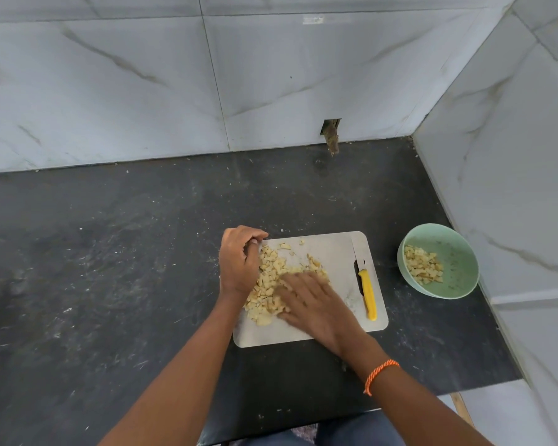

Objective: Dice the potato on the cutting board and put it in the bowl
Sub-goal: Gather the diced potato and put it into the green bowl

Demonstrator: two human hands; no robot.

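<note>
A dark stone desk (110, 252) sits in a corner of pale marble-patterned wall tiles. The cutting board (335, 255) serves as landmark, lying on the desk near the right wall.

At the board's left edge, the left hand (239, 265) stands on its side with fingers curled inward, walling in the diced potato (271, 278); it grips nothing that can be seen. The potato lies as a loose pile across the board's left half. Right of that, the right hand (313, 300) lies flat over the pile, fingers straight and spread, pressing on the pieces. On the board's right edge rests a knife (366, 284) with a yellow handle, untouched. Right of the board, well apart, stands a green bowl (461, 252) already holding some dice.

Judgement: the pieces are light, damp, likely slippery and prone to scatter; best taken by scooping between two cupped hands rather than pinching.
</note>
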